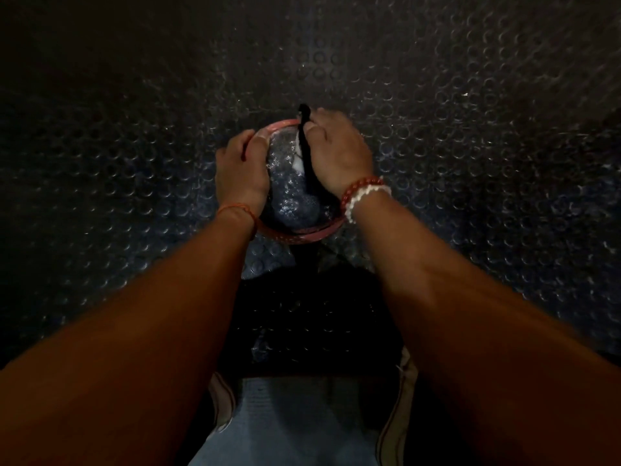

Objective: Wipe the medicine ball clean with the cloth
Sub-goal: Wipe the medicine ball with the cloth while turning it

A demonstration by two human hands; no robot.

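The pink-banded medicine ball sits on the studded floor. The left grip curls round its left side; the right grip clenches the dark cloth against its top.

Medicine ball: dark, glossy, pebbled skin catching highlights. Pink band on it: smooth, rubber or plastic look. Cloth: black fabric, matt, 1 white patch. Floor mat: dark, rubber-like, raised round studs, faint sheen. Bracelets: 2 strands, red glossy beads, white beads. Thread band: orange cord. Jeans: blue denim, matt.
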